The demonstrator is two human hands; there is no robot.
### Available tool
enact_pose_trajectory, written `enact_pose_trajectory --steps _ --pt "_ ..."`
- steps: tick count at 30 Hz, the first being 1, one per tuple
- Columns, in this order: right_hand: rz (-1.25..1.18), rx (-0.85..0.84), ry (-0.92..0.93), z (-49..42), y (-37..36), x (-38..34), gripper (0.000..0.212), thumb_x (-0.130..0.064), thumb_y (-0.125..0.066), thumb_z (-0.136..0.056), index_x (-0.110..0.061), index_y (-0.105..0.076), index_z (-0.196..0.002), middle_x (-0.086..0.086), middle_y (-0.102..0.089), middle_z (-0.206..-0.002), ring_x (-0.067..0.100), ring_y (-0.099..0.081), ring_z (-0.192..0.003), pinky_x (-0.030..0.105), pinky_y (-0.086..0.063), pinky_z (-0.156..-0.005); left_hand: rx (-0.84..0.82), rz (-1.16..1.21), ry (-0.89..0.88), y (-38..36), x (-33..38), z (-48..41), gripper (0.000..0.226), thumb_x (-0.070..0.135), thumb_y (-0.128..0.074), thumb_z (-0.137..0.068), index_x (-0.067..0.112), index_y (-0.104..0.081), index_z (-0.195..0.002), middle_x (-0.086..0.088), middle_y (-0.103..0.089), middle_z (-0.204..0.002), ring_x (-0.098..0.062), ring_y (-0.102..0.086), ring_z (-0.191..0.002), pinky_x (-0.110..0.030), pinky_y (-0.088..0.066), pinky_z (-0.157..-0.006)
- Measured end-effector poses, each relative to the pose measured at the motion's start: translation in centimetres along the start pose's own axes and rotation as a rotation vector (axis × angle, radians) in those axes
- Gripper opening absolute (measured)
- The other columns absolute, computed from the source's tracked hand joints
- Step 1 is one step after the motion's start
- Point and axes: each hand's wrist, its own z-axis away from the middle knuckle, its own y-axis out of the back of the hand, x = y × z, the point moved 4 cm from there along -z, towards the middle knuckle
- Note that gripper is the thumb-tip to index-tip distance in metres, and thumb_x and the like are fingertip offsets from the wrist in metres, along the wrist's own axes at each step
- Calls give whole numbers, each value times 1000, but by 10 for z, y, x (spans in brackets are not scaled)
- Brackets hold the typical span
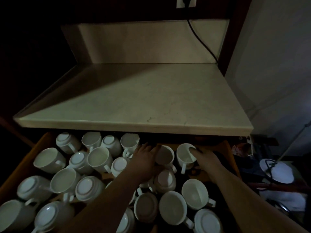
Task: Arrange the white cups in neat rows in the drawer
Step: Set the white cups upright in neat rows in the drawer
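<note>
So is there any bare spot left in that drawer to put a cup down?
Hardly. The drawer shows bare floor only at its back right, around the cup that the right hand grips and near the left hand. The left and front are packed with jumbled cups. The countertop above is bare.

We reach into the open drawer (25,163) beneath the marble bench (134,101): our left hand (144,158) wraps one white cup (165,156), our right hand (204,156) hooks another cup's (184,155) rim (dozens lie jumbled, some overturned).
</note>
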Motion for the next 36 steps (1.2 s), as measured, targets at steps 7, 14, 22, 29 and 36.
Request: enact_pose_trajectory --steps 7,14,22,29,36 --pt "119 -27 143 31 -13 7 35 -29 -85 -80 -31 -59 -103 -10 -67 -97 4 -62 -89 31 -52 -73 70 -32 -72 5 7 -11 94 72 -41 -71 12 -50 -144 -13 -63 -133 -37 -55 -123 -47 -33 -111" --pt "116 27 114 8 -9 -14 47 -26 -80 -80 -23 -59 -122 -7 -66 -104 7 -59 -92 35 -47 -84 67 -108 39 3 7 -30 73 46 -63 -80 11 -51 -142 -11 -65 -130 -36 -60 -119 -45 -38 -107" --pt "569 118 276 20 -9 -18 60 -47 -66 -90 -26 -45 -142 5 -57 -134 27 -57 -117 37 -47 -91 93 24 106 20 -4 -14 79 66 -35 -79 15 -59 -133 -12 -62 -127 -37 -53 -121 -45 -45 -100" --pt "929 -188 592 61 -105 -54 33 -52 -43 -94 -31 -56 -116 -7 -53 -126 18 -56 -117 38 -49 -94 85 -146 183 70 -131 66 45 49 -50 -78 20 -75 -101 -9 -71 -105 -37 -66 -98 -39 -55 -77" --pt "944 -247 622 64 -255 -99 66 -58 -54 -96 -28 -39 -152 3 -43 -152 27 -44 -138 41 -41 -109 -99 -141 41 75 -247 107 52 57 -41 -91 23 -65 -121 -9 -66 -115 -39 -65 -99 -46 -55 -73"
